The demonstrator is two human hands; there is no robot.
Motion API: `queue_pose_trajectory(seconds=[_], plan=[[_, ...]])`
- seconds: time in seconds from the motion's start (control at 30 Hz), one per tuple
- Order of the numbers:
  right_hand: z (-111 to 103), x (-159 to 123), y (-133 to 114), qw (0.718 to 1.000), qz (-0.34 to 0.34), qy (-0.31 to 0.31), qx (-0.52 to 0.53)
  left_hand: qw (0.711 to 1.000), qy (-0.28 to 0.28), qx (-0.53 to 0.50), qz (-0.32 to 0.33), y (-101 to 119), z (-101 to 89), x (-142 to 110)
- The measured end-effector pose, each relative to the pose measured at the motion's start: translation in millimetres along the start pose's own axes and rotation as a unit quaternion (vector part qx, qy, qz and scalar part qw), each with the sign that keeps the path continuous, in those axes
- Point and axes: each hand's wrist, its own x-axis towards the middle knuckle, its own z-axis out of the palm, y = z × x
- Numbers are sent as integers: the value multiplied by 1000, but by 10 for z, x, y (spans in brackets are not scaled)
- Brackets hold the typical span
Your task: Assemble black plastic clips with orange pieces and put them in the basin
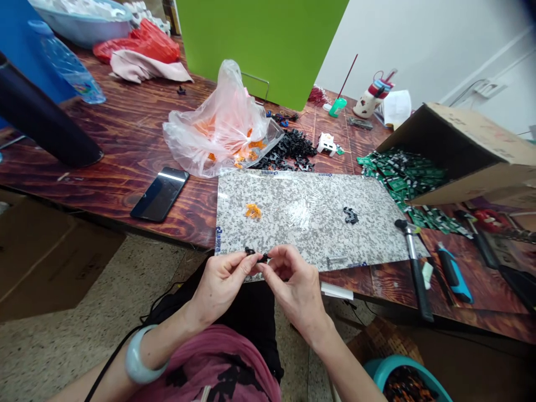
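Note:
Over the near edge of a speckled grey board (285, 223), my left hand (224, 282) and my right hand (295, 279) come together, fingertips almost touching. Both pinch a small black plastic part (263, 258), largely covered by the fingers. Its exact shape is too small to make out. A small heap of orange plastic parts (253, 211) lies on the board beyond my left hand. Farther right on the board are a few black plastic parts (350, 215). In the board's middle sits a spread of thin, shiny pins (307, 206).
Behind the board are a plastic bag (221, 123) of orange parts and a black parts pile (293, 148). A phone (160, 194) lies left. Green circuit boards (402, 178) spill from a cardboard box (473, 145); a hammer (414, 268) and blue-handled cutter (454, 273) lie right.

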Motion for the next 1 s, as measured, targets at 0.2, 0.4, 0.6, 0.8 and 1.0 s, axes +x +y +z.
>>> queue_pose_trajectory(seconds=[0.2,0.4,0.6,0.8,1.0], plan=[[-104,46,33,997,12,-72,-30,996,-63,53,34,7,-91,-17],[-242,143,90,975,-49,-172,-129,971,-169,158,66,51,-159,1],[-268,160,269,966,-108,-160,-171,968,-226,107,-6,77,-183,36],[-326,75,268,985,-49,-162,-43,976,-199,-30,-86,78,-195,91],[-280,2,187,987,-19,-157,-8,978,-195,-21,-68,46,-206,107]])
